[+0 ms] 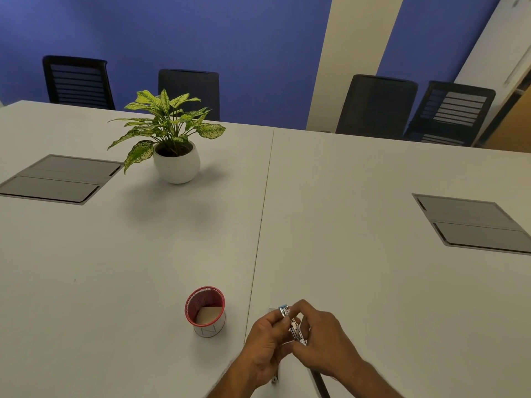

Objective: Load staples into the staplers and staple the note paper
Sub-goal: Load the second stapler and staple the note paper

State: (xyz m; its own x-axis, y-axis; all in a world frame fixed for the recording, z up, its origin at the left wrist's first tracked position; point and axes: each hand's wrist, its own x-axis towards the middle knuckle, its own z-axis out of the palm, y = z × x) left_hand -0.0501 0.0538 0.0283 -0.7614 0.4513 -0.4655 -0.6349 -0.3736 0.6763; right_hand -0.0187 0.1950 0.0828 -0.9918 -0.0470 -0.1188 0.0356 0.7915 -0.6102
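A small metal stapler [292, 326] with a blue tip is held up over the near edge of the white table [373, 225]. My left hand [263, 349] grips it from the left side. My right hand [324, 334] pinches it from the right, fingers curled over its top. Whether the stapler is opened, and any staples in it, are hidden by my fingers. A red mesh cup [204, 310] with a white label band stands to the left of my hands; a beige folded paper lies inside it. A small metal object [275, 379] peeks out under my left hand.
A potted plant [172, 142] in a white pot stands at the far left-centre. Two grey cable hatches, the left hatch [57, 179] and the right hatch [474, 222], are set flush into the table. Black chairs [376, 104] line the far edge against a blue wall.
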